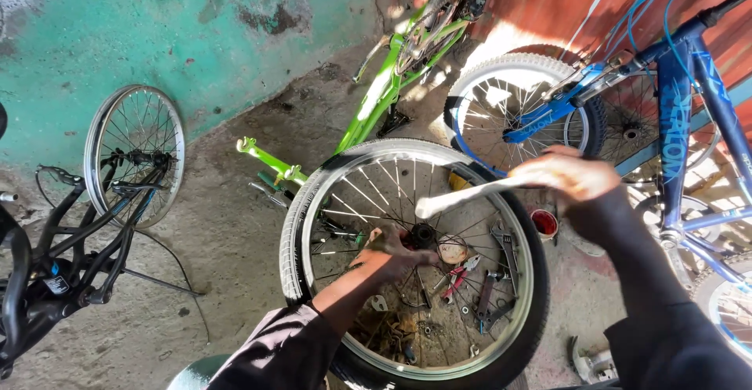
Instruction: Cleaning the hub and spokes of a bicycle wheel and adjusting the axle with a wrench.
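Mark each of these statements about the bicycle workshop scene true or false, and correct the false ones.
1. The left hand rests at the hub of the bicycle wheel. True.
2. The right hand is empty. False: it holds a pale tool across the spokes.
3. The green bicycle frame lies on the ground beyond the wheel. True.
4. The blue bicycle is on the person's left. False: it is on the right.
5. A bare rim stands by the green wall. True.
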